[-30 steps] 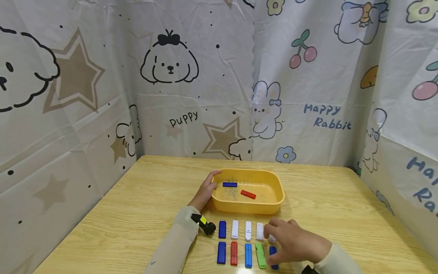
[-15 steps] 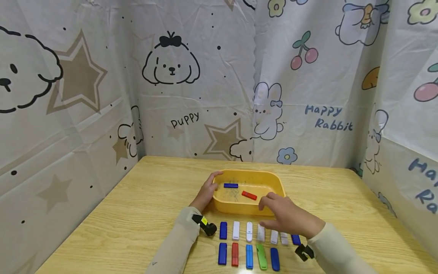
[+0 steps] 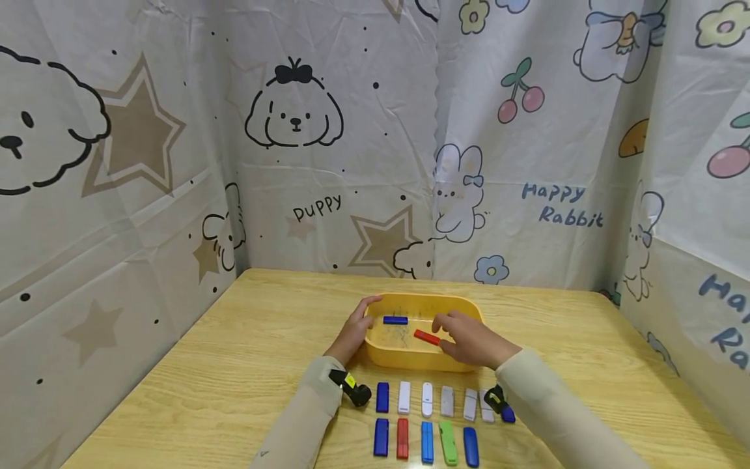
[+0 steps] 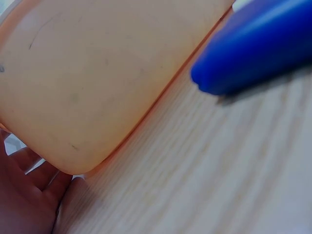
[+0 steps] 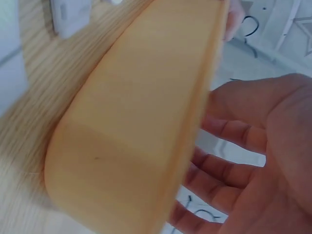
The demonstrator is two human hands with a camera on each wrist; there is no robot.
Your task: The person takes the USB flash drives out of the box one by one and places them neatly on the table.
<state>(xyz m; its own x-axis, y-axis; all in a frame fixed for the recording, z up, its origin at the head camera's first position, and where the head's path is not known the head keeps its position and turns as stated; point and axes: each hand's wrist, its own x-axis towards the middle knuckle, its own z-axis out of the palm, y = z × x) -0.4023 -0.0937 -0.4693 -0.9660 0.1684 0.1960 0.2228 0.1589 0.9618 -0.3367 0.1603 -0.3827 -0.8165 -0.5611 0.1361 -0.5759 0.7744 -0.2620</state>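
Note:
A yellow plastic tub (image 3: 410,357) stands on the table. My left hand (image 3: 353,331) grips its left end, thumb over the rim; the left wrist view shows several fingers (image 4: 44,175) against its outer wall. Inside the tub lie a blue USB stick (image 3: 395,320) and a red USB stick (image 3: 426,337). My right hand (image 3: 471,340) reaches over the front right rim, thumb close by the red stick's right end and index finger apart above it. Whether the thumb touches the stick, I cannot tell. In the right wrist view, the tub wall hides the fingertips.
Two rows of USB sticks lie in front of the tub: a blue one (image 3: 383,397) and several white ones (image 3: 404,397) behind, and blue, red (image 3: 402,438) and green (image 3: 448,443) ones nearer. My right sleeve (image 3: 556,404) passes over the right end. Printed curtains (image 3: 328,169) surround the table.
My right hand has moved from the right end of the rows, up and forward, into the tub beside the red USB stick. The left hand has stayed on the tub.

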